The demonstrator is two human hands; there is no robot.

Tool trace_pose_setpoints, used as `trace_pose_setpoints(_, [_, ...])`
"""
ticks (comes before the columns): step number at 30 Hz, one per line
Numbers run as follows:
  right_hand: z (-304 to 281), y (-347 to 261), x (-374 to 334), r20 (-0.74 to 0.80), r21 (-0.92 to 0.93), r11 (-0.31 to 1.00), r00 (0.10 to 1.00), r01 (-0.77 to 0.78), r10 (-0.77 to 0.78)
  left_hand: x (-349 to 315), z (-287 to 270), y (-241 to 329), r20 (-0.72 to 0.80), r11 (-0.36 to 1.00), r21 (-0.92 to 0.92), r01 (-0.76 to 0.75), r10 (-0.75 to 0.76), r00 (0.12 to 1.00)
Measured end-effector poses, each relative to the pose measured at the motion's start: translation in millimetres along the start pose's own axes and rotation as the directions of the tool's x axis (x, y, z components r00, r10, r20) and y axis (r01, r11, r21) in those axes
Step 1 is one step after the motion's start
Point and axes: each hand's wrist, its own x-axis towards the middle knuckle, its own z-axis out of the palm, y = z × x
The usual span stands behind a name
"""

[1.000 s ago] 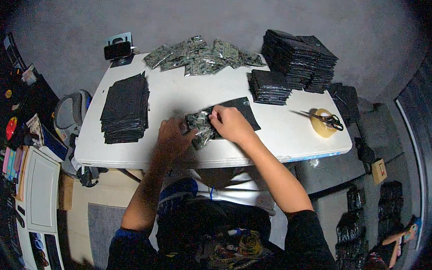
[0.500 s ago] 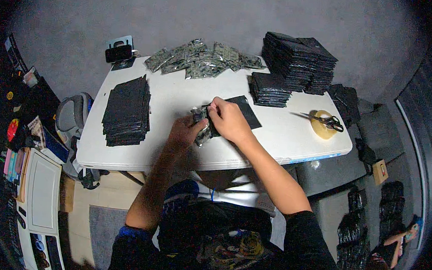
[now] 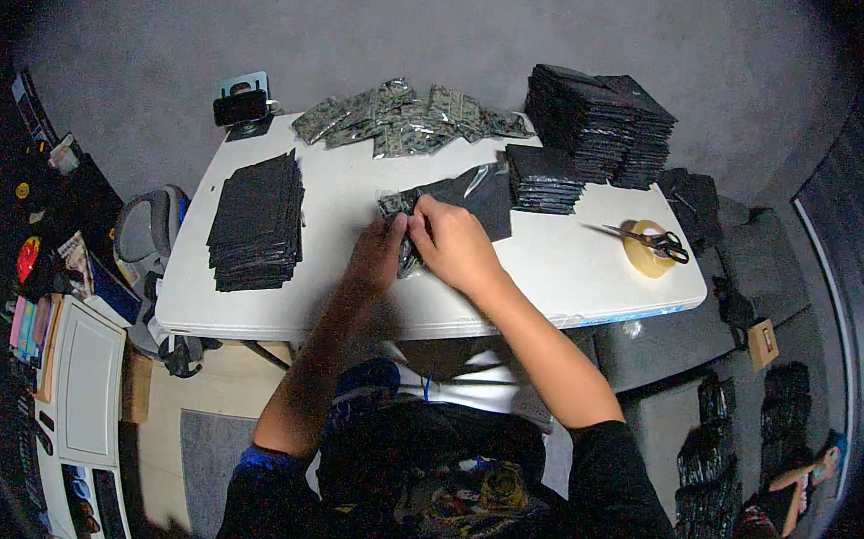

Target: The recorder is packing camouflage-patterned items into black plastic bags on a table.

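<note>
Over the front middle of the table, my left hand (image 3: 377,252) is closed on a clear plastic packet (image 3: 394,205) with a dark, patterned content. My right hand (image 3: 454,243) meets it from the right, thumb and fingers pinched at the near-left end of a flat black plastic mailer bag (image 3: 485,195). The bag stretches away to the right behind that hand, its surface creased and shiny. Packet and bag overlap between my hands; my fingers hide how far one lies inside the other.
On the white table (image 3: 349,169) lie a stack of black mailers (image 3: 255,219) at left, a heap of clear packets (image 3: 403,117) at the back, and taller black stacks (image 3: 597,126) at back right. Scissors (image 3: 659,242) rest on a tape roll (image 3: 646,259). A phone (image 3: 241,108) stands back left.
My hands have come closer together. The black mailer bag has turned and lifted, its far end swinging up toward the small black stack. The packet's top now pokes out above my fingers.
</note>
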Motion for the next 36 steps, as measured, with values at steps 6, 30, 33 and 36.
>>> trace_pose_setpoints(6, [-9,-3,7,-0.048,0.115,0.992,0.998,-0.043,0.049,8,-10,4,0.137,0.976,-0.204,-0.077,0.107,0.985])
trace_pose_setpoints(30, [-9,-6,9,-0.103,0.151,0.988,0.994,-0.017,0.033,5,-15,68,-0.017,0.994,0.072,0.078,-0.077,0.997])
trace_pose_setpoints(33, [-12,2,18,-0.099,0.186,0.980,0.991,-0.067,0.086,2,-30,80,0.108,0.988,0.138,0.075,-0.091,0.990])
trace_pose_setpoints(36, [-23,27,21,-0.056,0.270,0.952,0.985,-0.142,0.163,-1,-56,128,0.082,0.998,0.061,-0.012,0.007,0.997])
